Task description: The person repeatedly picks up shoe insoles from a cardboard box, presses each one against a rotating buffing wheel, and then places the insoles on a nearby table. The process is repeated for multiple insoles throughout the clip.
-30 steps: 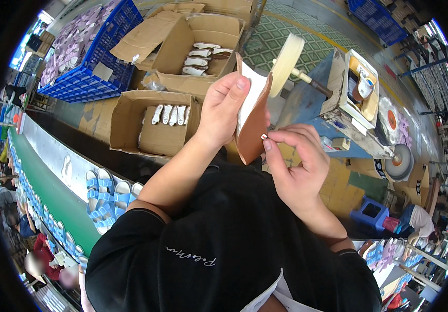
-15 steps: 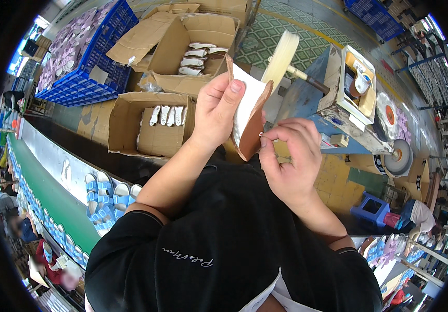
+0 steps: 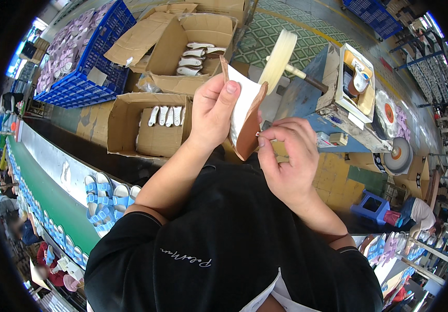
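My left hand [image 3: 212,112] is wrapped round a shoe sole [image 3: 240,99] with a white face and brown edges and underside, its thumb lying on the white face. The sole is tilted upright in front of my chest. Close by its brown side, my right hand [image 3: 294,161] is closed in a pinch of thumb and forefinger. A tiny pale speck shows at those fingertips, too small to name. Behind the sole stands a pale roller wheel [image 3: 280,60] on a shaft.
Cardboard boxes [image 3: 122,127] with white soles stand ahead to the left, near a blue crate [image 3: 81,86]. A long green-topped bench [image 3: 42,177] with blue sandals [image 3: 101,200] runs along my left. At the right is a machine with a grey grinding wheel [image 3: 398,156]. A blue stool [image 3: 370,208] stands lower right.
Both hands and the sole have shifted very slightly left, and the sole has turned a little. The grips look the same.
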Motion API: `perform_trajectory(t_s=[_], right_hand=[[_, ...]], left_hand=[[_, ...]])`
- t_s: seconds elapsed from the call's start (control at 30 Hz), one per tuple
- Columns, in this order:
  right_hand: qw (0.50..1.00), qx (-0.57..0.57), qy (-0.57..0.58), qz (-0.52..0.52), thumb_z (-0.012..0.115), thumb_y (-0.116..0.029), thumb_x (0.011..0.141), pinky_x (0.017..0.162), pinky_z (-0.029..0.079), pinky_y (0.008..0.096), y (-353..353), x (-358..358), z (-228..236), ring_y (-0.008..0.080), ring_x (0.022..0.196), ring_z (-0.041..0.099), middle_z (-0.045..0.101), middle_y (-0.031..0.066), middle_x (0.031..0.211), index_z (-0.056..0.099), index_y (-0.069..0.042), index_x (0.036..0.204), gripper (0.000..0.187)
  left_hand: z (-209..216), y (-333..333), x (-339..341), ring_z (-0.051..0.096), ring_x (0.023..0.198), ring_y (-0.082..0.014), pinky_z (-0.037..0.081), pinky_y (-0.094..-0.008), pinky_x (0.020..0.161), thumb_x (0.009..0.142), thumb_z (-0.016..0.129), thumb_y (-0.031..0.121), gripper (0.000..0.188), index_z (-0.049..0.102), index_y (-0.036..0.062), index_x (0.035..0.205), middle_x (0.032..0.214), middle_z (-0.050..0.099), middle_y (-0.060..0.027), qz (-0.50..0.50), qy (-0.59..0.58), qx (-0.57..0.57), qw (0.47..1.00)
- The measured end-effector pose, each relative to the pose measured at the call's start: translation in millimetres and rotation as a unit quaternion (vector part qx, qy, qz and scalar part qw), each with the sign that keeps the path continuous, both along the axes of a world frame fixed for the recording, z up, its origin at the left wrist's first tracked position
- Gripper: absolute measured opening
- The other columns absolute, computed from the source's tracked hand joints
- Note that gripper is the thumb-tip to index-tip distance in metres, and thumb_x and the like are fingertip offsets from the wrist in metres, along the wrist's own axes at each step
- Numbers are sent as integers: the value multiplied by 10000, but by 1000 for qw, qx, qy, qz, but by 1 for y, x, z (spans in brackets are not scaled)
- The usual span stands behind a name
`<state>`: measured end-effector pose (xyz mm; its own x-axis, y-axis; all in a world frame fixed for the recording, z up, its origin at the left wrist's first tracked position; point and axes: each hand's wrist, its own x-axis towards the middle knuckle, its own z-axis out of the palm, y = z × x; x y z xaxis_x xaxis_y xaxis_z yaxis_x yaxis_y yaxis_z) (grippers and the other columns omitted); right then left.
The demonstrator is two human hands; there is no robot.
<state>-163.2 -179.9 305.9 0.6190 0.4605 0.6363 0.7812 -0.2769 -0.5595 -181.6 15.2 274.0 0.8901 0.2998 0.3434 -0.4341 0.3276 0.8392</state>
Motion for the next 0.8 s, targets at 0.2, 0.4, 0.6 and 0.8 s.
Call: perform_trajectory(t_s=[0.2, 0.4, 0.6, 0.8], right_hand=[[1000, -2, 8, 8, 845, -23, 831, 939, 478, 436, 2, 0, -3, 309, 1036, 715, 738, 68, 979, 734, -97, 979, 199], [999, -6, 25, 22, 824, -27, 849, 964, 482, 445, 1, -2, -5, 320, 1058, 713, 743, 74, 1035, 710, -96, 994, 196], [996, 23, 83, -5, 840, -38, 874, 979, 486, 439, 0, -6, -6, 311, 1047, 722, 761, 69, 1030, 733, -93, 1032, 199], [1000, 9, 20, -18, 874, -60, 855, 953, 477, 427, 2, 0, -9, 295, 1027, 732, 768, 42, 966, 770, -103, 1033, 211]], left_hand=[[-11, 4, 0, 786, 732, -202, 648, -340, 664, 1212, 596, 406, 453, 711, -33, 1210, 943, 797, -124, -27, -9, -34, 999], [-13, 5, -1, 784, 726, -203, 648, -343, 658, 1222, 568, 417, 455, 698, -19, 1224, 930, 794, -121, -12, -1, -45, 999], [-7, 1, -1, 761, 714, -210, 635, -355, 654, 1231, 533, 429, 451, 685, 11, 1157, 878, 774, -132, 15, 20, -42, 999], [1, -3, -2, 723, 692, -224, 614, -373, 649, 1238, 488, 464, 493, 661, 37, 1065, 831, 742, -148, 31, 15, 12, 999]])
